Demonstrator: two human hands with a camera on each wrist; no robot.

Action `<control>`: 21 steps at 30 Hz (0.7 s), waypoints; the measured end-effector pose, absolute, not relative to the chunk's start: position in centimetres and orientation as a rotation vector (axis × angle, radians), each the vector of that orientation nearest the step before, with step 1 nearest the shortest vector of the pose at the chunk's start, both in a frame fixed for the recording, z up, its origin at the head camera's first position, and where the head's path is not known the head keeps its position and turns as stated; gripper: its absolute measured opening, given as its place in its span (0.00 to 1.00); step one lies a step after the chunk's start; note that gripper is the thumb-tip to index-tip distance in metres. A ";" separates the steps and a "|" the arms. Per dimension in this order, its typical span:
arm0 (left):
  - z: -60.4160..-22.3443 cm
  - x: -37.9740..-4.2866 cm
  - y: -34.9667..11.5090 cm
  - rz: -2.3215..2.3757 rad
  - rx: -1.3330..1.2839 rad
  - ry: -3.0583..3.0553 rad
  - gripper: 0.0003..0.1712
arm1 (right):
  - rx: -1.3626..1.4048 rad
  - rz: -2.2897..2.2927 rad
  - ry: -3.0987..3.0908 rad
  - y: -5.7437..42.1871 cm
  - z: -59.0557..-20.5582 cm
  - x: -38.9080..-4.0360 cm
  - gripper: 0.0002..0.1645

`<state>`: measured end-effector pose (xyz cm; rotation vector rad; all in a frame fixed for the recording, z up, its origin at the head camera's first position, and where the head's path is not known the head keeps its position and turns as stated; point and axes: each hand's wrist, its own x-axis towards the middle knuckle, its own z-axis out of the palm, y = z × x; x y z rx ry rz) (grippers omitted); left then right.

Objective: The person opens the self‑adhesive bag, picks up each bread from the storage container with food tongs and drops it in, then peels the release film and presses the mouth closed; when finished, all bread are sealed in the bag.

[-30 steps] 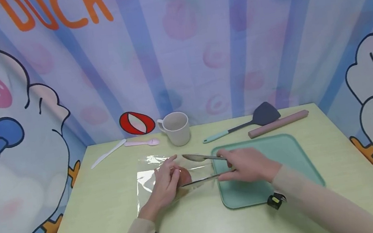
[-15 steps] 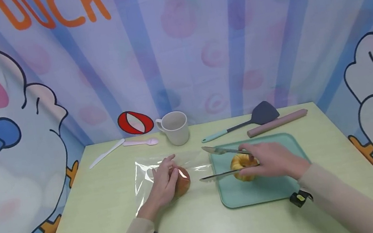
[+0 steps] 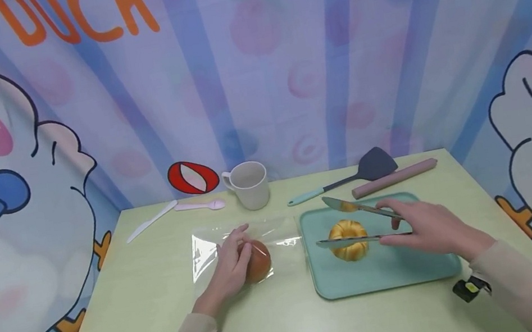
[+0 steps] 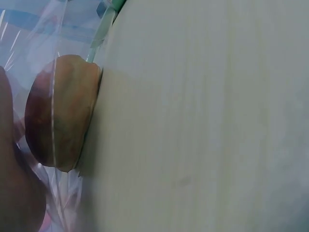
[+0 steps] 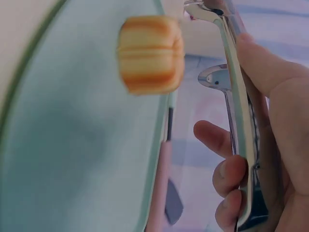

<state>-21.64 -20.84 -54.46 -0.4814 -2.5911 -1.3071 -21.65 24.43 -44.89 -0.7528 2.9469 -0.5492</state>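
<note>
A brown round bun (image 3: pixel 258 260) lies inside a clear plastic bag (image 3: pixel 281 237) on the table. My left hand (image 3: pixel 229 265) holds the bun's left side through the plastic, thumb and fingers against it; the left wrist view shows the bun (image 4: pixel 65 113) beside the hand. My right hand (image 3: pixel 425 226) grips metal tongs (image 3: pixel 369 208), whose arms are spread with nothing between them. The tongs hang over a green tray (image 3: pixel 388 273). On the tray sits a golden ring-shaped bread (image 3: pixel 349 250), partly behind the lower tong arm.
Behind the bag stand a white mug (image 3: pixel 251 188), a pink spoon (image 3: pixel 200 206) and a white plastic knife (image 3: pixel 151 222). A dark spatula (image 3: pixel 375 165) with a mint handle and a pinkish rod (image 3: pixel 395 178) lie behind the tray. A printed curtain rises along the table's back edge.
My right hand has drawn the tongs rightward, away from the bagged bun and over the tray, uncovering the ring-shaped bread. My left hand stays at the bun.
</note>
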 end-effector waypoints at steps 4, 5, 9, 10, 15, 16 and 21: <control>-54.6 -21.6 -20.9 -1.328 -0.470 -2.596 0.06 | -0.722 -0.545 2.933 25.9 -45.4 -21.2 0.46; -54.6 -21.6 -20.9 -1.333 -0.466 -2.599 0.06 | -0.710 -0.541 2.931 26.2 -45.5 -21.1 0.46; -54.7 -21.7 -21.0 -1.347 -0.456 -2.598 0.05 | -0.689 -0.545 2.927 27.4 -46.1 -20.7 0.45; -54.8 -21.7 -21.0 -1.346 -0.459 -2.595 0.05 | -0.683 -0.551 2.927 27.6 -46.2 -20.6 0.44; -54.9 -21.8 -21.0 -1.348 -0.463 -2.582 0.05 | -0.653 -0.581 2.906 28.5 -47.0 -20.1 0.44; -54.9 -21.8 -21.0 -1.348 -0.462 -2.582 0.05 | -0.649 -0.588 2.898 28.7 -47.1 -19.9 0.44; -55.0 -21.7 -20.9 -1.351 -0.459 -2.582 0.05 | -0.632 -0.630 2.864 29.3 -47.9 -19.3 0.44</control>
